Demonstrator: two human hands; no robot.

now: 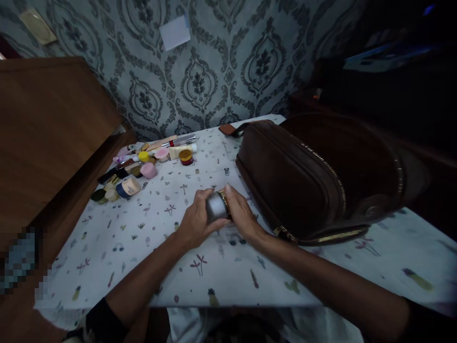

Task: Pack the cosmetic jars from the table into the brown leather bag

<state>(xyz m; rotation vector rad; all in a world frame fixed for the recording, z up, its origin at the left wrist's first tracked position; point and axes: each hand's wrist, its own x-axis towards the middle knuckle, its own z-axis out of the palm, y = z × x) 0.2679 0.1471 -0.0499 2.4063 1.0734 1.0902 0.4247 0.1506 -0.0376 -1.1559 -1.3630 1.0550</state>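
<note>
A small grey jar with a gold-coloured rim (216, 208) is held sideways between my two hands, just above the printed tablecloth (150, 267). My left hand (195, 220) wraps round the jar's body from the left. On the other side, my right hand (241, 212) has its fingers closed over the gold end; the palm hides most of that part. Close to my right hand lies a dark brown leather bag (285, 176) with its zip undone and its mouth gaping.
Several cosmetics stand at the table's far left, among them a pink-lidded jar (148, 170), a blue and beige jar (128, 187) and a red jar with gold lid (186, 157). A wooden panel (46, 128) rises at left; patterned wallpaper (200, 81) is behind.
</note>
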